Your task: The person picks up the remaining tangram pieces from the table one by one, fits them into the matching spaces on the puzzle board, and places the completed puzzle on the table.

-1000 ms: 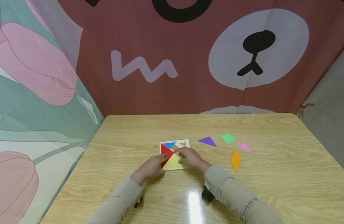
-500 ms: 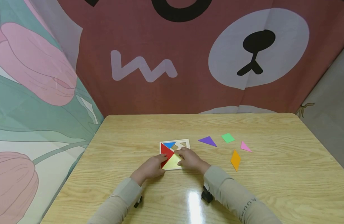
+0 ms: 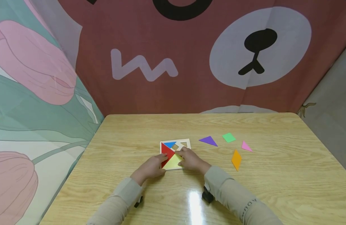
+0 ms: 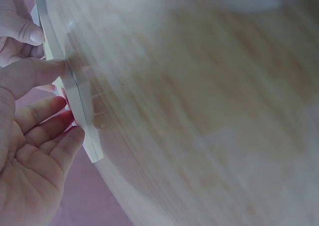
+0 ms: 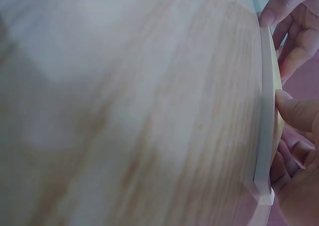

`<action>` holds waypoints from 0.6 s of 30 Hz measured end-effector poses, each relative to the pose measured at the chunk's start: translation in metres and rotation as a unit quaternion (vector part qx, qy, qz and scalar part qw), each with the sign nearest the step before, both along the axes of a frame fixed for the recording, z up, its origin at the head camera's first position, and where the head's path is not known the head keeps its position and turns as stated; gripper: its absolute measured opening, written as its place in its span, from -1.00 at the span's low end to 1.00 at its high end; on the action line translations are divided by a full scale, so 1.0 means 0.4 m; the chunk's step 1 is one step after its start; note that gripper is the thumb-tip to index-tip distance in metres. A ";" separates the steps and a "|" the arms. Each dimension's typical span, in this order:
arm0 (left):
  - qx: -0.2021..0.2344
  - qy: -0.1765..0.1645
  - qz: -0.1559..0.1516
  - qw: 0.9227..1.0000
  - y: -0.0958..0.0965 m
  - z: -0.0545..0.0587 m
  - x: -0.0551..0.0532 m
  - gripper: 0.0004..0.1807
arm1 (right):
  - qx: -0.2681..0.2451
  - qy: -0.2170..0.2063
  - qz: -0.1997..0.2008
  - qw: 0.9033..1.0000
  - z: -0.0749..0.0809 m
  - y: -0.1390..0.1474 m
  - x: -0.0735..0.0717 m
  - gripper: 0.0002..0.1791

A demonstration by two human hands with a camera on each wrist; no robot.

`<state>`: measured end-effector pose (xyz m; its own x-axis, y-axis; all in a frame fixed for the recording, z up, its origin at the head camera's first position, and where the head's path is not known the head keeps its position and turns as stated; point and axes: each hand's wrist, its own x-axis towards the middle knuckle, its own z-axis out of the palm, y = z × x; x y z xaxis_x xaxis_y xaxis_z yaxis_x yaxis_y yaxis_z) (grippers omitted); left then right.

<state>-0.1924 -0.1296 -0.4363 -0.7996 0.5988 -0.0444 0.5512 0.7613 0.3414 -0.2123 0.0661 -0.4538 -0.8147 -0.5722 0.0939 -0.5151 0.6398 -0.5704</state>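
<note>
A white-framed tangram board point(image 3: 175, 140) lies on the table between my hands. In it sit a red triangle point(image 3: 166, 150), a blue triangle point(image 3: 170, 144) and a large yellow triangle point(image 3: 172, 162). My left hand point(image 3: 150, 166) grips the board's near left corner, thumb on the front edge and fingertips over the red triangle; the left wrist view shows that thumb against the board's side. My right hand point(image 3: 192, 160) pinches the yellow triangle and covers its right part. In the right wrist view, the yellow triangle's edge point(image 5: 278, 130) bulges slightly above the frame beside the thumb.
Loose pieces lie right of the board: a purple triangle point(image 3: 209, 141), a green square point(image 3: 228, 137), a pink triangle point(image 3: 246, 146) and an orange parallelogram point(image 3: 236, 160). A bear-patterned cloth point(image 3: 190, 93) hangs behind the wooden table point(image 3: 274, 187).
My right thumb and fingers have shifted very slightly left over the yellow triangle. The left hand stays at the board's corner, and the loose pieces have not moved.
</note>
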 end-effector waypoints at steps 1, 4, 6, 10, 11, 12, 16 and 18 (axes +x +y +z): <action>0.001 0.000 0.000 1.000 0.000 0.000 0.000 -0.46 | 0.001 -0.001 -0.001 1.000 0.001 0.000 0.002 -0.46; 0.003 -0.001 0.002 1.000 0.000 0.001 0.000 -0.45 | 0.006 -0.001 -0.005 1.000 0.001 -0.001 0.005 -0.45; 0.005 -0.001 0.004 1.000 -0.001 0.001 -0.001 -0.45 | 0.011 0.005 -0.006 1.000 -0.001 -0.002 0.006 -0.45; 0.003 -0.003 0.006 1.000 -0.001 0.000 -0.003 -0.45 | 0.017 0.024 -0.006 1.000 -0.009 -0.002 0.009 -0.51; 0.001 -0.005 0.006 1.000 -0.001 0.000 -0.003 -0.46 | 0.018 0.028 -0.004 0.999 -0.009 -0.002 0.011 -0.53; 0.000 -0.007 0.006 1.000 0.000 -0.001 -0.004 -0.45 | 0.019 0.031 -0.003 0.999 -0.009 -0.001 0.013 -0.56; 0.001 -0.013 0.010 1.000 0.001 0.000 -0.001 -0.46 | 0.030 0.040 0.003 0.999 -0.004 0.001 0.023 -0.62; 0.003 -0.015 0.010 1.000 0.002 0.000 0.001 -0.46 | 0.035 0.042 0.004 0.998 -0.003 0.001 0.026 -0.65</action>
<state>-0.1922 -0.1289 -0.4362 -0.8096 0.5832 -0.0661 0.5251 0.7701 0.3623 -0.2018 0.0664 -0.4550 -0.8014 -0.5858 0.1213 -0.5642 0.6727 -0.4787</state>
